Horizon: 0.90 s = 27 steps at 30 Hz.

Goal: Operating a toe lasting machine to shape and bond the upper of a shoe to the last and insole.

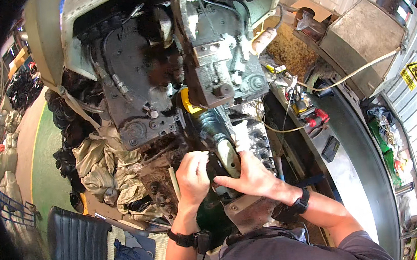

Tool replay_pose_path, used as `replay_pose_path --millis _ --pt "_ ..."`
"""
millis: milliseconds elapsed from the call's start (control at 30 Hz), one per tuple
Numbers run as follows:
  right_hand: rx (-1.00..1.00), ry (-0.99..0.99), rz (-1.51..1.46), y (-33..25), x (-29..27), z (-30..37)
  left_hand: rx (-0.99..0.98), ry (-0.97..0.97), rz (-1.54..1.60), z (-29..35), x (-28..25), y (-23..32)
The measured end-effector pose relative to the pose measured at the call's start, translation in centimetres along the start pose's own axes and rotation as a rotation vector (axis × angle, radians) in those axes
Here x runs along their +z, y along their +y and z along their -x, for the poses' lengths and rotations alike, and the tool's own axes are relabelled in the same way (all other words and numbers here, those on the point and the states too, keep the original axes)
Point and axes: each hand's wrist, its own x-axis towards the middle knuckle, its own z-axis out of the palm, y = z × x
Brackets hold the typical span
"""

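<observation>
In front of me is a greasy machine with a dark, shiny cylinder [209, 124]. A yellow ring [190, 103] circles its upper end, and a pale metal lug [228, 159] with a hole forms its near end. My left hand [192, 177] is just left of the lug, its fingers curled together; anything pinched in them is too small to make out. My right hand [251, 176] is at the lug's right side, its thumb stretched left across the near end and its fingers pointing away. Its fingertips look white and washed out in strong light.
Dark metal plates with hoses [120, 83] stand behind the cylinder. To the right, a bench holds a red power tool [316, 118] and a black box-shaped item [330, 148]. Beige cloths [95, 162] are heaped at left, near a black chair [77, 239]. A lamp [264, 40] shines at upper right.
</observation>
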Motion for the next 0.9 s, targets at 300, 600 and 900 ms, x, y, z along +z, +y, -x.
replay_pose_path --millis 300,600,900 --pt "0.108 0.238 0.062 2.4 4.8 -0.2 -0.548 0.173 0.472 2.9 -0.9 0.1" --pt "0.125 0.224 -0.411 -2.3 -2.9 3.0 -0.642 0.324 0.721 2.2 -2.9 1.7" --pt "-0.414 0.152 0.172 2.8 -6.5 21.3 -0.605 0.053 1.302 -0.1 1.8 14.8"
